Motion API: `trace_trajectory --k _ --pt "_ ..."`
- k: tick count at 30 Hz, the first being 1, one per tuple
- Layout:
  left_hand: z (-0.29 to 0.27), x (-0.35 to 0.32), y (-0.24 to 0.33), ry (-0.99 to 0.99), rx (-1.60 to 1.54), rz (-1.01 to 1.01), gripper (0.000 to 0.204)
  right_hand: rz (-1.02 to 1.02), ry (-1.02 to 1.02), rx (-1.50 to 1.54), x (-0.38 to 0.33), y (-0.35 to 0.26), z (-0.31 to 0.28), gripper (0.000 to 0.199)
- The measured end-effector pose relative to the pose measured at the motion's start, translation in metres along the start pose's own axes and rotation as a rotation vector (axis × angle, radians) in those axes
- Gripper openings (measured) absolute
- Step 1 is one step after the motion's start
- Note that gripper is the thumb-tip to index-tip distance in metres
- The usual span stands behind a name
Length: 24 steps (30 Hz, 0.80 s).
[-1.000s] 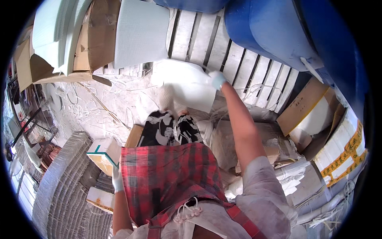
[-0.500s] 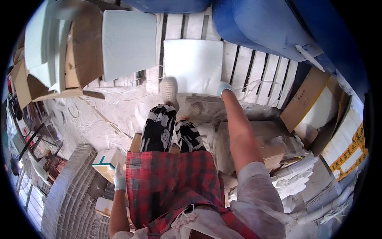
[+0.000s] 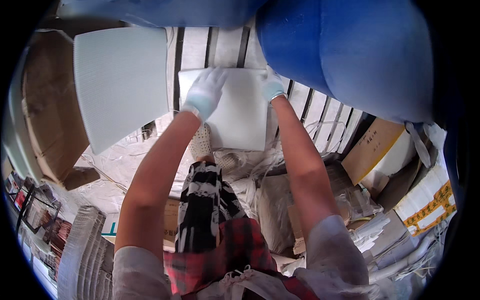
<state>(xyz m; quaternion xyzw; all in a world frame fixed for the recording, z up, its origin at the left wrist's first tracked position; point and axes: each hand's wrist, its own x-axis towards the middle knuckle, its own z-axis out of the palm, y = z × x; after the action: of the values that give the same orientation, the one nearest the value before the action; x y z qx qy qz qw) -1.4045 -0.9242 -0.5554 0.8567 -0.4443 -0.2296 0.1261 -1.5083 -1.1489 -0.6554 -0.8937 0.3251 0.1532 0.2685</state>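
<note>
A white, roughly square sheet [image 3: 240,117] with a finely ribbed surface lies on the wooden slats in front of my feet. Over its upper left part is my left hand [image 3: 205,92], in a white glove with a pale green cuff, its fingers stretched out and a little blurred. My right hand [image 3: 271,85], gloved the same way, is at the sheet's far right corner. Its fingers are smeared, so whether they grip the edge cannot be made out. A larger pale ribbed sheet [image 3: 122,82] stands to the left, apart from both hands.
Large blue drums [image 3: 295,45] border the white slatted pallet [image 3: 195,47] at the far side. Brown cardboard [image 3: 52,100] stands at the left, and an opened carton [image 3: 372,150] at the right. Tangled white strands surround my feet. Stacked ribbed material [image 3: 82,255] lies at the lower left.
My left hand has come up from beside my apron to the white sheet. My right hand has moved from the sheet's lower right corner to its far right corner. My view has shifted.
</note>
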Motion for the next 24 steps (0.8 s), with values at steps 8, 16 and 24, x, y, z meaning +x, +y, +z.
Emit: trace_trajectory --k 8,16,24 --pt "0.050 0.058 0.011 -0.158 0.193 -0.174 0.066 -0.023 -0.102 0.222 -0.003 0.005 -0.026 0.055" --pt "-0.042 0.023 0.040 -0.365 0.036 -0.241 0.044 -0.202 0.404 0.061 -0.138 -0.065 -0.061 0.023" --pt "-0.035 -0.016 0.060 -0.210 0.224 -0.163 0.055 -0.312 0.369 0.138 -0.150 -0.063 -0.080 0.022"
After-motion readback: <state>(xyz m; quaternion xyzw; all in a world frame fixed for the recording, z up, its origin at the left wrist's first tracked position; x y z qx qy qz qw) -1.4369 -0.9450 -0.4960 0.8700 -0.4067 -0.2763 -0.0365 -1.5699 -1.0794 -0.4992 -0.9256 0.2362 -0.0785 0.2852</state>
